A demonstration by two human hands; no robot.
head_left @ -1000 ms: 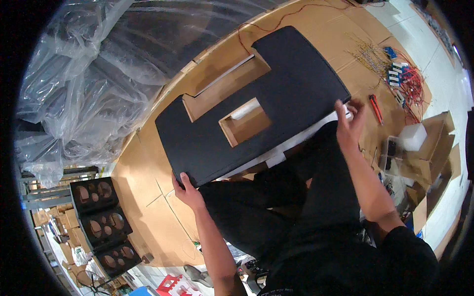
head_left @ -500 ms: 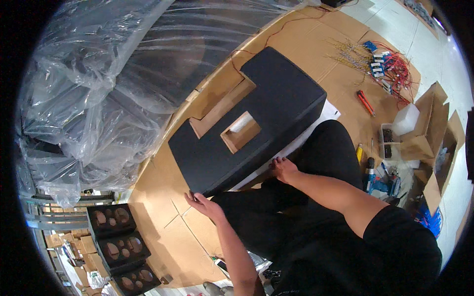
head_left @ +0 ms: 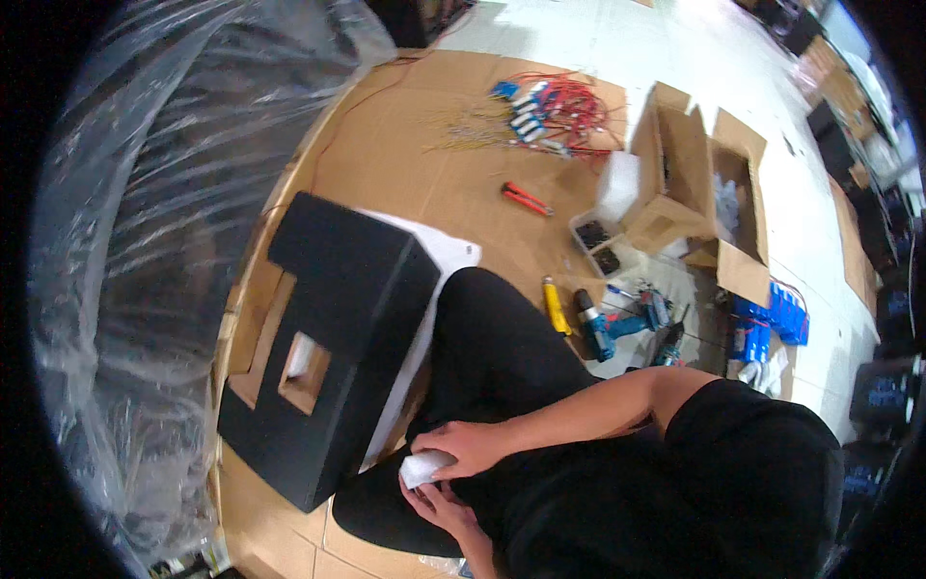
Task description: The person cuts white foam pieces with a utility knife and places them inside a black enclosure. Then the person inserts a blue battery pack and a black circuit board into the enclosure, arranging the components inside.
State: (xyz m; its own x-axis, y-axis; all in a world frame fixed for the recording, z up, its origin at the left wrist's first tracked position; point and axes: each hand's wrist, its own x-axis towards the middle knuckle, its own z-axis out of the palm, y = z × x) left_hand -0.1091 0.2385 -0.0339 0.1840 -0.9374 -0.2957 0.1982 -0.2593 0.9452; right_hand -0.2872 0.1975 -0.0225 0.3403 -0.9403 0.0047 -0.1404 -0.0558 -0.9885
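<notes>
A black short-sleeved top [head_left: 666, 482] is worn with black trousers [head_left: 502, 338].

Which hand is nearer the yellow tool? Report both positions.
Right. The right hand, gripping the white piece, is below and left of the yellow tool in view; the left hand is lower still, farther away.

Black cabinet [head_left: 352, 309], matt face; cutout lined in bare, wood-like brown.
Hand-held piece [head_left: 422, 470]: white, material unclear. Sheeting [head_left: 145, 318]: clear plastic, glossy, creased. Ground sheet [head_left: 415, 183]: matt cardboard. Block [head_left: 617, 188]: white, foam-like. Trousers [head_left: 502, 333]: matt black cloth.
</notes>
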